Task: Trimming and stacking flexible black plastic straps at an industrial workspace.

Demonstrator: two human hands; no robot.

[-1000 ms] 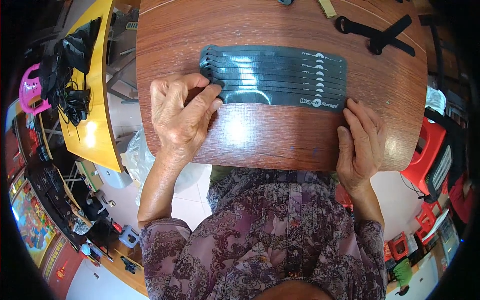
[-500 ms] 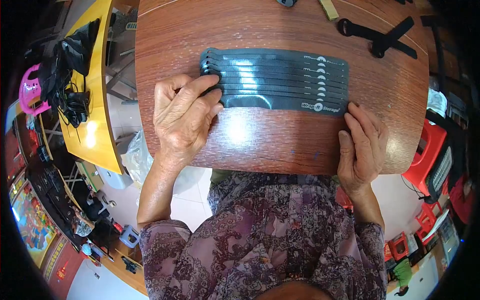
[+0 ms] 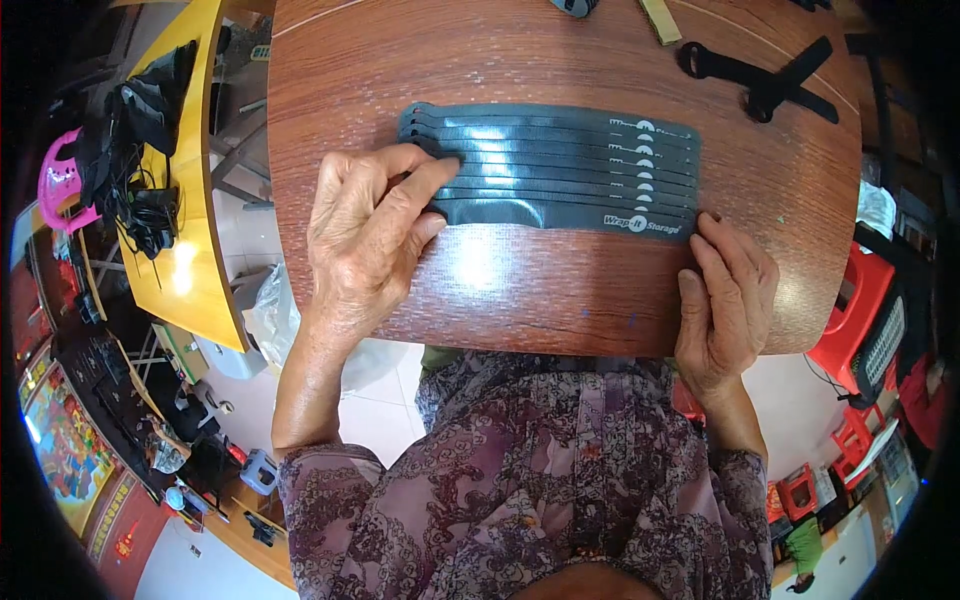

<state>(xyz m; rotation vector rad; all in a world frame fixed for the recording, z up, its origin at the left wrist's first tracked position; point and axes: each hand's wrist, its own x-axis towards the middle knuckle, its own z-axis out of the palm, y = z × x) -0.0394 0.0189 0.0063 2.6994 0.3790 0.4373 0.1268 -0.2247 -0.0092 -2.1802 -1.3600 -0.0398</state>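
A fanned stack of flat, dark grey-green cards [image 3: 560, 165] lies on the wooden table. The cards overlap in steps from far to near, with white printing towards the right and small holes at the left end. My left hand [image 3: 370, 225] is bent over that left end, its index finger on top of the layers and the thumb at the near edge. The fingers hide part of the holes. My right hand [image 3: 728, 300] rests by the near right corner, fingers stretched out on the table, thumb apart, fingertips at the corner.
Black straps with round ends [image 3: 765, 80] lie crossed at the table's far right. A yellowish strip [image 3: 660, 20] and a dark rounded object [image 3: 575, 6] are at the far edge. Left stands a yellow table [image 3: 190, 270] with black cords [image 3: 150, 210]; right, a red stool [image 3: 845, 300].
My left index finger has straightened and slid a little right across the layers. The table and everything on it sit slightly lower in the picture. My right hand stays at the corner.
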